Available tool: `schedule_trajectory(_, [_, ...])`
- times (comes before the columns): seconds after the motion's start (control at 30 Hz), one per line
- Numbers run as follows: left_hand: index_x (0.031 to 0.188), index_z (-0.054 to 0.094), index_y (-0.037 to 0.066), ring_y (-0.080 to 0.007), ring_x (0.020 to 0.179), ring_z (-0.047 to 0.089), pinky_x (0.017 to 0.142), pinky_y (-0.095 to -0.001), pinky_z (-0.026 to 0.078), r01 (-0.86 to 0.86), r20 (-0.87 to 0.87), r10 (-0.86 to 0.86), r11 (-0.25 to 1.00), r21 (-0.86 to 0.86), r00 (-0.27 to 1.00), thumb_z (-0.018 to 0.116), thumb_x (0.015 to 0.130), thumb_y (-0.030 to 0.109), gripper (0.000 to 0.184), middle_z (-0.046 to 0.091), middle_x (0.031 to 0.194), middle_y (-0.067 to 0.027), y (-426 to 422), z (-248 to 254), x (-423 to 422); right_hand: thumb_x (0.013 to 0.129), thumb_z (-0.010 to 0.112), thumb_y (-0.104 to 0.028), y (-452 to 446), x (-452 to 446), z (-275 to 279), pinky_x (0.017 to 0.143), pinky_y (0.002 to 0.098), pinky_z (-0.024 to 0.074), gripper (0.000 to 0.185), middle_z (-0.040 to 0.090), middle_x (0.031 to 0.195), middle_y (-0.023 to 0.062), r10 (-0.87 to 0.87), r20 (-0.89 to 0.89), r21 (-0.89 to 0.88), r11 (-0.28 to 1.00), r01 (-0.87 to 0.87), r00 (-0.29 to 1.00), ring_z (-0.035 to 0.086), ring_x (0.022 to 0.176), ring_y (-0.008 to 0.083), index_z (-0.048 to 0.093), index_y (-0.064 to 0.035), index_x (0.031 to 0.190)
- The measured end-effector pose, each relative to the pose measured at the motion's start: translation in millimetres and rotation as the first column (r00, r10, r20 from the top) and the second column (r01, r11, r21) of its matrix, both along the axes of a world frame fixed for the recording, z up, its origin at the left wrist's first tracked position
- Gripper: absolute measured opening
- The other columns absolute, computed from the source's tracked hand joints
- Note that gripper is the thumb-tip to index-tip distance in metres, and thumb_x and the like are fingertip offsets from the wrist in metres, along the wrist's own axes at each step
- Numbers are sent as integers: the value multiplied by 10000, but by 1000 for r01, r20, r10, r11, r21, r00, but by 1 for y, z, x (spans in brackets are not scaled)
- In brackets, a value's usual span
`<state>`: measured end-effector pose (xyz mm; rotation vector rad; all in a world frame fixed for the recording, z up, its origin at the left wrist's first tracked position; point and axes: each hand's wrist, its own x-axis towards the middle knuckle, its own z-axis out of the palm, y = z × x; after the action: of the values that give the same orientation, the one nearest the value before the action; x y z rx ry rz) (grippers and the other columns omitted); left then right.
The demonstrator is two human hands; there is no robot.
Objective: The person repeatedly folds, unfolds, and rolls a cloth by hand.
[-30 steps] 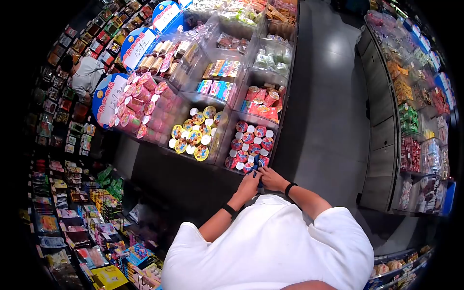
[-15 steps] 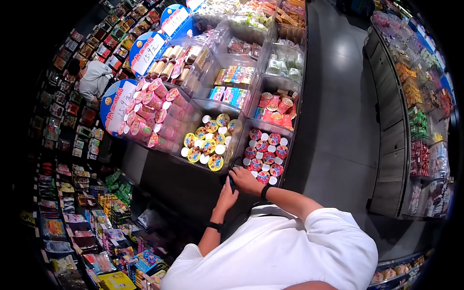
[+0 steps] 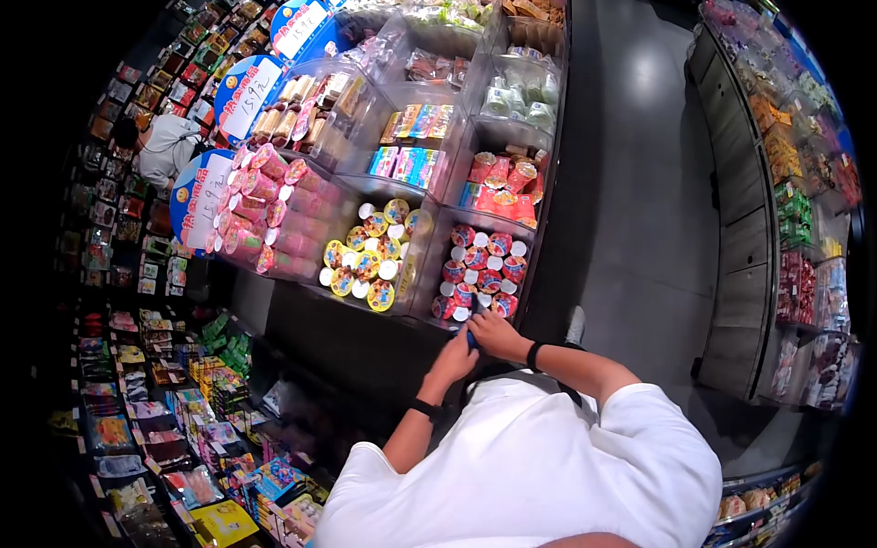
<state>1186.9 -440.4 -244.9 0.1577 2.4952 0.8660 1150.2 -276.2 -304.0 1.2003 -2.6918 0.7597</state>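
Observation:
My left hand (image 3: 452,358) is closed around a small dark blue object (image 3: 471,338), too small and too covered to name. Against it, my right hand (image 3: 498,336) has its fingers curled together on the same object. Both hands meet at the front edge of a clear bin of red-and-white lidded cups (image 3: 477,274), with the right fingers close to the nearest cups. To the left of that bin, yellow-lidded cups (image 3: 368,265) fill another compartment.
Pink cups (image 3: 260,205) and blue price signs (image 3: 201,199) stand at the display's left. Other snack bins run toward the back. A grey aisle floor (image 3: 630,210) separates this from a wooden-sided display (image 3: 738,247). Packaged goods (image 3: 219,457) fill the lower left; a person (image 3: 169,151) is beyond.
My hands have moved right along the front of the red cup bin, still together on the small object. The view has shifted slightly, and a light shoe now shows beside the display.

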Motion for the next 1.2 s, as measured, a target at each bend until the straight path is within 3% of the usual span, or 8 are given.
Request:
schedule_trajectory(0.2, [1050, 535, -55, -456, 903, 648, 802, -522, 537, -85, -10, 88, 924, -373, 996, 647, 785, 160, 359, 668, 955, -286, 61, -16, -4, 771, 630, -189, 26, -15, -23, 839, 383, 434, 255, 584, 987, 86, 244, 35, 18, 970, -244, 969, 547, 969, 261, 613, -56, 988])
schedule_trajectory(0.4, [1065, 614, -45, -425, 1002, 648, 869, -496, 528, -274, 37, 328, 841, -466, 944, 684, 771, 203, 391, 669, 1038, -273, 124, -24, -12, 790, 647, -217, 78, -51, -38, 1008, 386, 368, 328, 585, 1078, 31, 481, -221, 174, 875, -451, 848, 497, 1117, 221, 625, -101, 1096])
schedule_trajectory(0.53, [1146, 613, -6, -399, 1037, 646, 878, -479, 527, -302, 100, 390, 829, -470, 916, 642, 802, 169, 387, 669, 1114, -231, 135, -10, -34, 765, 664, -195, 86, -81, -21, 1018, 392, 361, 388, 592, 1133, 34, 641, -87, 304, 746, -592, 763, 485, 1172, 220, 604, -90, 1134])
schedule_trajectory(0.67, [1304, 453, -59, -432, 1051, 621, 899, -485, 507, -520, -5, 548, 791, -322, 837, 688, 795, 191, 613, 640, 1109, -292, 160, -32, -59, 767, 665, -181, 106, -129, -18, 970, 389, 381, 479, 577, 1179, 57, 616, -60, 375, 743, -554, 785, 476, 1214, 238, 567, -108, 1230])
schedule_trajectory(0.8, [1363, 368, -54, -453, 1094, 560, 930, -484, 477, -554, -491, 418, 816, -168, 765, 662, 829, 126, 636, 603, 1117, -285, 217, -81, -117, 836, 609, -182, 160, -187, -11, 964, 402, 397, 493, 557, 1232, 47, 383, -192, 340, 890, -305, 903, 475, 1239, 238, 515, -113, 1314])
schedule_trajectory(0.9, [1366, 356, -30, -447, 1111, 548, 946, -486, 461, -577, -344, 493, 789, -209, 799, 620, 836, 54, 597, 586, 1149, -283, 234, -75, -158, 869, 576, -202, 177, -209, 1, 953, 391, 401, 458, 572, 1251, 30, 359, -224, 365, 893, -263, 906, 485, 1216, 244, 522, -121, 1317])
schedule_trajectory(1.13, [1299, 426, -32, -434, 1062, 548, 938, -475, 446, -589, -431, 490, 798, -130, 758, 592, 799, -48, 527, 587, 1091, -259, 208, -75, -93, 823, 588, -195, 155, -136, -7, 867, 348, 435, 414, 571, 1255, 145, 184, -303, 216, 969, -120, 935, 551, 1084, 263, 577, -44, 1209])
schedule_trajectory(1.2, [1326, 417, -15, -430, 1090, 534, 943, -474, 447, -615, -452, 504, 777, -134, 736, 575, 805, -66, 547, 566, 1133, -260, 203, -79, -61, 812, 595, -185, 142, -115, -5, 875, 340, 428, 309, 592, 1088, 107, 186, -293, 135, 979, -152, 938, 558, 1012, 235, 597, -54, 1092])
